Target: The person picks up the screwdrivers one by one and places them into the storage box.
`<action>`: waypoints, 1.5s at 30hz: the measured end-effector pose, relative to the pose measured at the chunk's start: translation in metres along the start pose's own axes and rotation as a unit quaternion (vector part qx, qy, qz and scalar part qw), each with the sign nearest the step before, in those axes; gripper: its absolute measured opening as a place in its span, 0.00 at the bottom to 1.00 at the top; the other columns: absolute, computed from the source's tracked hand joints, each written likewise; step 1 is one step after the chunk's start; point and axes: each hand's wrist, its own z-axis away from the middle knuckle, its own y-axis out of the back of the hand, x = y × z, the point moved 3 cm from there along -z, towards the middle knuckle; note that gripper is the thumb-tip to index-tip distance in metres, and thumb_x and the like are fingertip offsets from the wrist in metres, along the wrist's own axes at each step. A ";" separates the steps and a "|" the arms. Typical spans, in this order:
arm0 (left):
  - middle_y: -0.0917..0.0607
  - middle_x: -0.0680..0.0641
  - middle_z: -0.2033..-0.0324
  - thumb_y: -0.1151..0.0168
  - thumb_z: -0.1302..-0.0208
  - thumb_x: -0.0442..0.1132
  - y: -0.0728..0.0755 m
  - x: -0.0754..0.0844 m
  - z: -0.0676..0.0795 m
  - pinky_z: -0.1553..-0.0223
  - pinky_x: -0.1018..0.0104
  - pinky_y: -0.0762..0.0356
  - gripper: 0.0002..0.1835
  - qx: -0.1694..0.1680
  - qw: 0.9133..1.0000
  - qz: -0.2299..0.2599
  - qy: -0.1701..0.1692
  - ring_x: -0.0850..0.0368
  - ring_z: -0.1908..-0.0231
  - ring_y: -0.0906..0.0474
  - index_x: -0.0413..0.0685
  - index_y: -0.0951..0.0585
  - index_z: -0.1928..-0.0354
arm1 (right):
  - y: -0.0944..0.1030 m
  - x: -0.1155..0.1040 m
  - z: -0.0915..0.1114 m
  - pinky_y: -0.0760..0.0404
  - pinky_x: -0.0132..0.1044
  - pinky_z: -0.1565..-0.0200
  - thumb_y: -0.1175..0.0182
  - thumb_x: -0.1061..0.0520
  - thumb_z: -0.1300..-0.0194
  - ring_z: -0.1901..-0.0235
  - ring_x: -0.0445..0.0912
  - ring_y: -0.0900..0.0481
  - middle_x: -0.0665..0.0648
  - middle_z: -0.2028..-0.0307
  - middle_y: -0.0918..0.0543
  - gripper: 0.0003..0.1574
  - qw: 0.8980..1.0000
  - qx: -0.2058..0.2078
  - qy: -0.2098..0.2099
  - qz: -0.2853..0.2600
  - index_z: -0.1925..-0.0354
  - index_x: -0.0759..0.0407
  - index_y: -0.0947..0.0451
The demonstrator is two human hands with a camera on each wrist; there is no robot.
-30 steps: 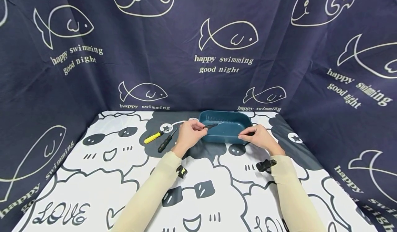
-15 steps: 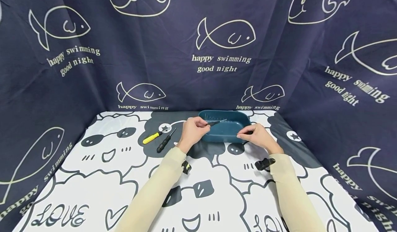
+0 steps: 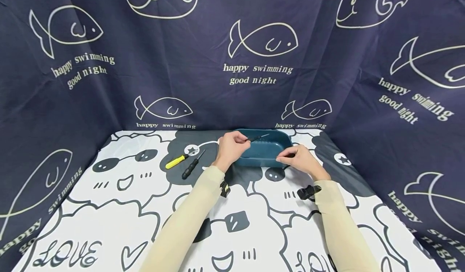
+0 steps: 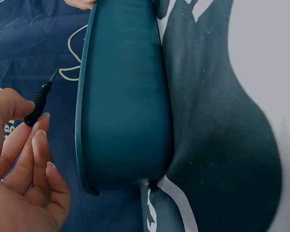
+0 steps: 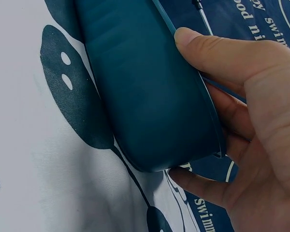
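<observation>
Above one bin [image 3: 267,151] gripped by the right hand [image 3: 301,159], one screwdriver [image 3: 256,138] is pinched by the left hand [image 3: 231,148]; centre-left, two more screwdrivers [image 3: 189,170] are laid.

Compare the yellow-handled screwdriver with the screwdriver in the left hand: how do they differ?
Colour: the yellow-handled screwdriver has a mostly yellow grip, while the held screwdriver has a black one.
Support: the yellow-handled screwdriver lies on the patterned tablecloth; the held screwdriver is off it, pinched in the left hand.
Shared: both have a thin shaft, pointing up and to the right in the head view.
</observation>
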 end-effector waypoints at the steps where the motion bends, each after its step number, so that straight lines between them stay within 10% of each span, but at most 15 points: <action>1: 0.11 0.59 0.73 0.26 0.42 0.43 -0.001 0.000 -0.001 0.68 0.64 0.20 0.02 -0.001 1.000 0.004 -0.001 0.64 0.74 0.16 0.58 0.11 0.67 | 0.000 0.000 0.000 0.18 0.36 0.61 0.24 0.44 0.40 0.63 0.46 0.16 0.48 0.65 0.09 0.09 1.000 0.001 0.000 0.000 0.64 0.44 0.08; 18: 0.11 0.57 0.74 0.25 0.43 0.42 -0.009 -0.002 -0.012 0.68 0.64 0.20 0.03 0.003 1.000 -0.008 0.012 0.62 0.73 0.16 0.56 0.11 0.68 | 0.001 0.001 0.000 0.18 0.37 0.61 0.24 0.43 0.40 0.63 0.46 0.16 0.46 0.66 0.10 0.09 1.000 0.004 -0.012 0.003 0.64 0.43 0.08; 45: 0.12 0.61 0.73 0.26 0.40 0.44 -0.033 0.002 -0.007 0.68 0.66 0.21 0.03 -0.092 0.989 -0.119 0.010 0.65 0.72 0.18 0.58 0.13 0.67 | -0.002 0.003 0.001 0.18 0.40 0.61 0.25 0.43 0.39 0.63 0.49 0.16 0.47 0.65 0.10 0.09 1.000 -0.006 -0.019 -0.016 0.64 0.43 0.09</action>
